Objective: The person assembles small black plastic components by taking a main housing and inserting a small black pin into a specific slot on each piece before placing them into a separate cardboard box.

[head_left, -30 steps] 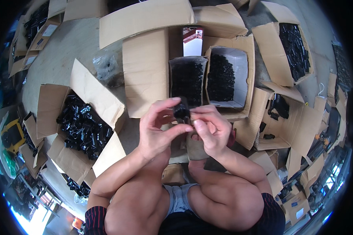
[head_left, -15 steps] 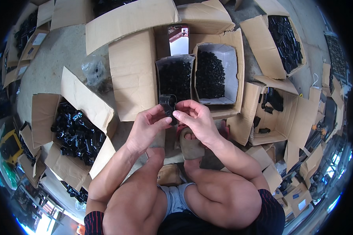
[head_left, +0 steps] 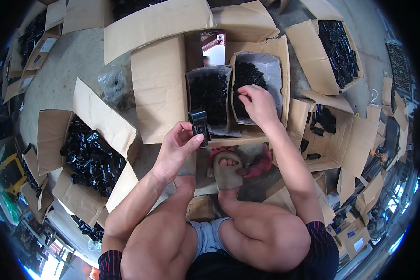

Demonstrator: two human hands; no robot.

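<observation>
Above the person's knees, the left hand [head_left: 175, 149] was closed on a small black plastic part [head_left: 200, 125], a blocky, glossy piece pinched between thumb and fingers and held upright just in front of the two open inner boxes. Well apart from it, the right hand [head_left: 259, 106] reached into the right grey-lined box [head_left: 273, 70], fingers curled down onto the heap of small black pieces [head_left: 247, 79]; whether it gripped one could not be told. Beside it stood the left inner box [head_left: 209, 95], also full of black parts.
</observation>
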